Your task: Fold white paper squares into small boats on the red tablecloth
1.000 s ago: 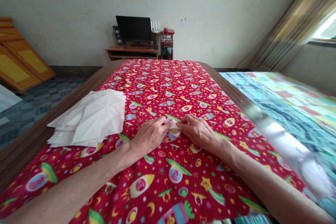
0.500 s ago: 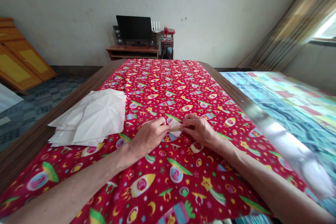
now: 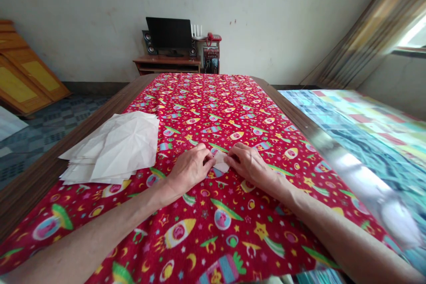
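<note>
A small folded white paper piece (image 3: pixel 220 162) lies on the red rocket-print cloth (image 3: pixel 216 111) in the middle of the table. My left hand (image 3: pixel 190 168) pinches its left side with curled fingers. My right hand (image 3: pixel 246 163) presses and pinches its right side. Both hands rest on the cloth and cover much of the paper. A stack of larger creased white sheets (image 3: pixel 115 146) lies on the cloth to the left of my left hand.
The wooden table edge (image 3: pixel 66 142) shows on the left, with tiled floor beyond. A bed with a patterned cover (image 3: pixel 359 133) runs along the right. A desk with a monitor (image 3: pixel 169 33) stands at the far wall; curtains hang at the right.
Both hands have lowered the small paper from slightly lifted to flat against the cloth. The view has tilted down a little. The paper stack is unmoved.
</note>
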Demonstrator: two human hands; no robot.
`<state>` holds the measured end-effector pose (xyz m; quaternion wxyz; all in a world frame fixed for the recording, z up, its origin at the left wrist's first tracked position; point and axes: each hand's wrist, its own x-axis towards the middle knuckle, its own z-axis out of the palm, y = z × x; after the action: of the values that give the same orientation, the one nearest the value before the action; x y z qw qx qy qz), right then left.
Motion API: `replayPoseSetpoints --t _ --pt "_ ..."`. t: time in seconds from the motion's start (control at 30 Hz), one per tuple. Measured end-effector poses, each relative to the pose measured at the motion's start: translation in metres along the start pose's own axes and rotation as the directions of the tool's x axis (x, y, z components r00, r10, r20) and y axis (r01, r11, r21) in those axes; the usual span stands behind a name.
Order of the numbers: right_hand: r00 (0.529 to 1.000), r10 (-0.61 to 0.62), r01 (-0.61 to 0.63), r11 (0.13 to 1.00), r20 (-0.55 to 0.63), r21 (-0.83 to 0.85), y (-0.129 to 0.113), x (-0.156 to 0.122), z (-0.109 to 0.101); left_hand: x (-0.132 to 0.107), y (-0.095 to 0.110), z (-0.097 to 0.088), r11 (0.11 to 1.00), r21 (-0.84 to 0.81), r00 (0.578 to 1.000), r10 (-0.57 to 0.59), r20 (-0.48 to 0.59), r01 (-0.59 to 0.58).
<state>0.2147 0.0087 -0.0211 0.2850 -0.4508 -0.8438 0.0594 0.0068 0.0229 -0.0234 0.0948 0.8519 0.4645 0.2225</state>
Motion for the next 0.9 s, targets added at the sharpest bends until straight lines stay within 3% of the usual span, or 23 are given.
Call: replayPoseSetpoints --t 0.23,0.57,0.9 --pt "1.0 0.015 -0.015 0.996 -0.005 -0.091 0.006 0.0 0.009 0.001 0.002 0.004 0.996 0.093 0.999 0.007 -0.033 -0.004" --pt "0.999 -0.033 0.03 0.995 0.039 0.091 0.007 -0.003 -0.001 -0.004 -0.006 0.001 0.996 -0.027 0.996 0.088 -0.035 -0.089" --pt "0.974 -0.187 0.186 0.982 0.127 0.023 0.01 -0.004 -0.013 -0.013 -0.006 -0.006 0.98 -0.118 0.987 0.16 -0.029 -0.162"
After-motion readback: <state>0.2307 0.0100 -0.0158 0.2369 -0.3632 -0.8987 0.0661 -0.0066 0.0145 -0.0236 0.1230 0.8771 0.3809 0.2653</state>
